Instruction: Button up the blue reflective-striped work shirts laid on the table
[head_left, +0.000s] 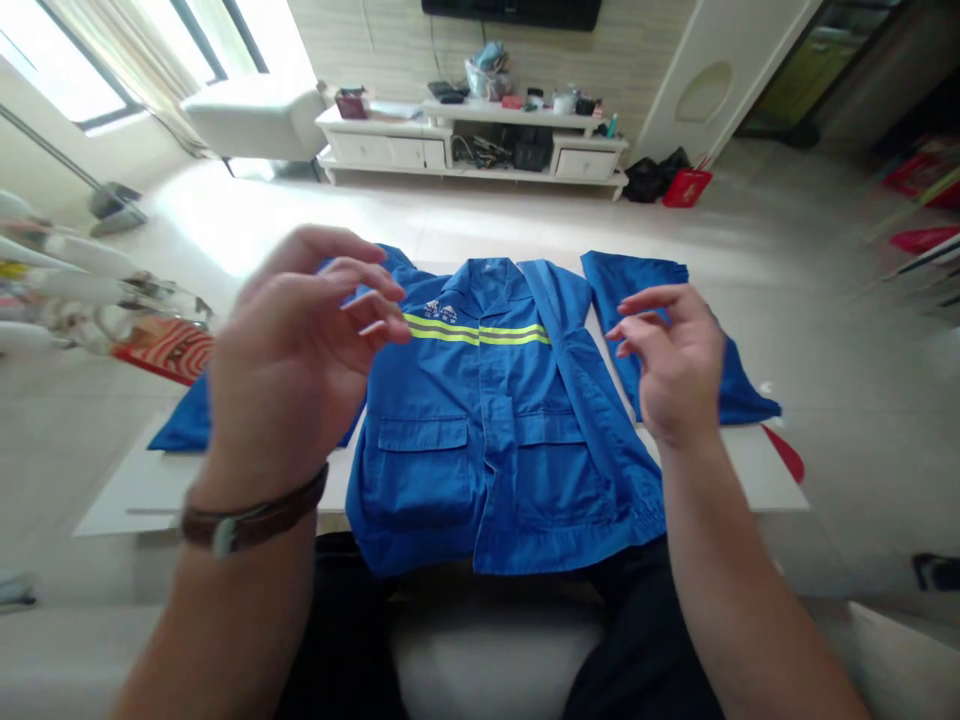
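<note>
A blue work jacket [431, 385] with a yellow and grey reflective stripe lies front side up, its lower hem hanging over the near table edge. The sleeve on the right is folded in along the jacket's side. My left hand [300, 320], with a brown watch strap on the wrist, is raised above the jacket's left side, fingers apart and curled, holding nothing. Above the right side hovers my right hand [667, 350], also empty with loosely bent fingers. Folded blue cloth [637, 275] lies by my right hand, and another blue cloth part [180, 420] shows left of my left wrist.
The white table [750, 475] sits in front of my knees. Beyond it, a low white TV cabinet [390, 150] carries small items. A red bag [686, 185] stands on the floor at its right. A grey ottoman [255, 115] is by the window.
</note>
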